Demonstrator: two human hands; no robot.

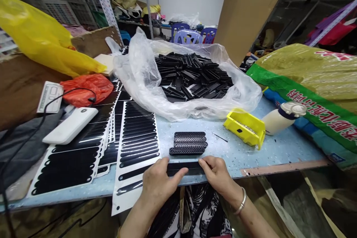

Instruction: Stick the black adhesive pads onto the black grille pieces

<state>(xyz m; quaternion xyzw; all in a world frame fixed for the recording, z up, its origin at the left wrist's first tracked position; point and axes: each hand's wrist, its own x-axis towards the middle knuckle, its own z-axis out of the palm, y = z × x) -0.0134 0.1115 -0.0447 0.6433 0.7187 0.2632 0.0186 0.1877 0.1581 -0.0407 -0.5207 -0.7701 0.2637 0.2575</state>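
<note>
Near the front edge of the table, a long flat black plastic strip [192, 168] lies between my hands. My left hand [158, 180] grips its left end, the thumb stretched along the near side. The right end is pinched between thumb and fingers of my right hand [219, 174], which has a silver bangle at the wrist. Just beyond sits a row of black perforated plastic pieces [190, 142], side by side. Left of my hands lies a white backing sheet of black stickers [139, 134], overlapped by my left hand. Fingers behind the strip are partly hidden.
A clear plastic bag [178, 111] full of black pieces [192, 76] stands at the back. To the right are a yellow bin [242, 128], a bottle [279, 119] and a large sack [312, 81]. A white power bank [71, 125] rests on sticker sheets at left.
</note>
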